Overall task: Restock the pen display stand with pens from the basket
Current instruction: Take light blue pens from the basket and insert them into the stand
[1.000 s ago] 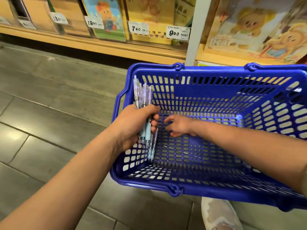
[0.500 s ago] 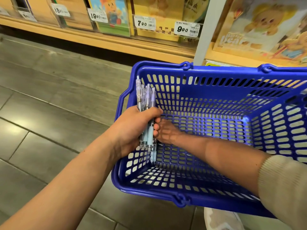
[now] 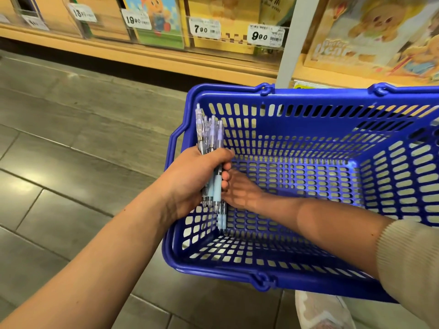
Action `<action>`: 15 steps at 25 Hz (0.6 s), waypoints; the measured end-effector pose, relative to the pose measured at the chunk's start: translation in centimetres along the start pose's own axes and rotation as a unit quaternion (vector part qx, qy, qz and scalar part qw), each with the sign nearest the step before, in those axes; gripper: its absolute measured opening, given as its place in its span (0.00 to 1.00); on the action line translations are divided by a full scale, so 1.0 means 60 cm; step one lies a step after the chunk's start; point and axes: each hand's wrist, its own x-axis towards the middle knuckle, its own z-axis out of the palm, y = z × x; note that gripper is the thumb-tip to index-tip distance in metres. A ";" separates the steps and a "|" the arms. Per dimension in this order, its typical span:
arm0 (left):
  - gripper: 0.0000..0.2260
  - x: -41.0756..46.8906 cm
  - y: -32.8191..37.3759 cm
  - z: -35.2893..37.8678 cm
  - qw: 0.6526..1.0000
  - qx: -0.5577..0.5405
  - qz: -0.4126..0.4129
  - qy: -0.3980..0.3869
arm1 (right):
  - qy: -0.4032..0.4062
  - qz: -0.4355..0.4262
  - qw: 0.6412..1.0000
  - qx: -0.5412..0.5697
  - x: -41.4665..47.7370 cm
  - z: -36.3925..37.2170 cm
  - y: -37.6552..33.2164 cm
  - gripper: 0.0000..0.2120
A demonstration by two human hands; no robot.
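Left hand [image 3: 190, 184] fisted round an upright bundle of clear, pale-blue-gripped plastic pens [image 3: 212, 162], probably to collect them for one trip; right hand [image 3: 240, 188] behind it, grip hidden; blue slotted plastic basket [image 3: 308, 276] otherwise apparently empty, over grey tile floor [image 3: 71, 138], beside wooden shop shelf [image 3: 147, 55]; display stand unseen.
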 end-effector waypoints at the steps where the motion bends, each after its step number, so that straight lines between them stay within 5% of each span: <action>1: 0.09 0.000 -0.001 -0.001 1.000 -0.001 -0.001 -0.001 | -0.005 0.102 0.994 0.027 -0.009 0.002 -0.008 0.10; 4: 0.08 -0.001 -0.003 -0.001 1.000 -0.011 -0.001 -0.002 | -0.089 0.168 0.982 -0.017 -0.005 -0.024 -0.019 0.11; 5: 0.08 -0.001 -0.003 0.000 1.000 -0.014 0.000 -0.001 | -0.095 0.230 0.968 0.041 -0.009 -0.033 -0.033 0.12; 10: 0.08 -0.001 -0.004 0.000 1.000 -0.011 -0.002 -0.001 | -0.155 0.258 0.942 0.147 -0.058 -0.046 -0.055 0.30; 15: 0.07 0.008 -0.007 0.001 1.000 -0.025 0.005 0.002 | -0.136 0.312 0.915 0.217 -0.093 -0.030 -0.048 0.30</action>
